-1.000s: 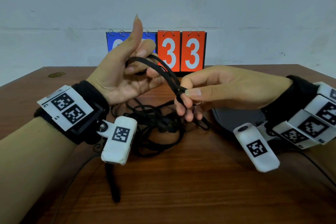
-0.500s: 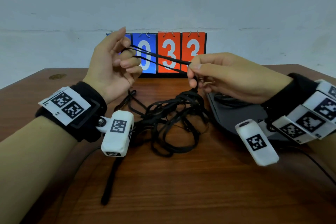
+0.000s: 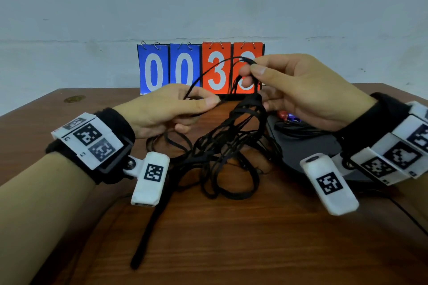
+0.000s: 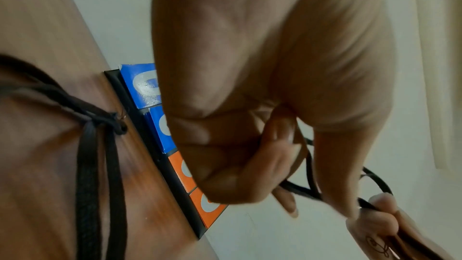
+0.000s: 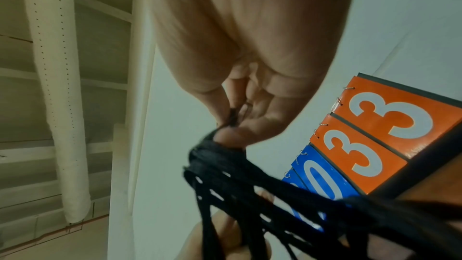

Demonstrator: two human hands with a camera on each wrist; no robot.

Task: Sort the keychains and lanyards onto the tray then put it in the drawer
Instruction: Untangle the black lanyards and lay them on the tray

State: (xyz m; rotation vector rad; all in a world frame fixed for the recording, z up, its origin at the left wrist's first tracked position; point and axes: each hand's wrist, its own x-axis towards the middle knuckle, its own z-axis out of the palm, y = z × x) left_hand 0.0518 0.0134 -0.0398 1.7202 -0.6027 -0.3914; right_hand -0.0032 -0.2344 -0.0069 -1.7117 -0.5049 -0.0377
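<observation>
The lanyards point(image 3: 222, 152) are flat, matte black woven cords, knotted into one loose tangle that lies on the wooden table point(image 3: 231, 238) between the wrists, with part of it lifted. Half a second ago a pair of strands ran taut between two hands held level; now the strand curves slack in an arc, the left hand point(image 3: 169, 109) has dropped toward the table and the right hand point(image 3: 298, 88) has risen in front of the orange cards. The left hand pinches a thin strand between thumb and curled fingers. The right hand grips a gathered bunch of cords at its fingertips, and the bunch fans downward into the heap. One wider flat strap trails from the pile toward the near edge of the table.

Just right of the tangle sits the tray point(image 3: 301, 146), dark, smooth and rounded at its rim, with small red and blue pieces point(image 3: 288, 117) lying at its far side beneath the right hand; what they are is too small to tell. Behind stands a flip scoreboard point(image 3: 183, 69) of glossy cards on wire rings, two blue zeros and two orange threes, against a pale wall.
</observation>
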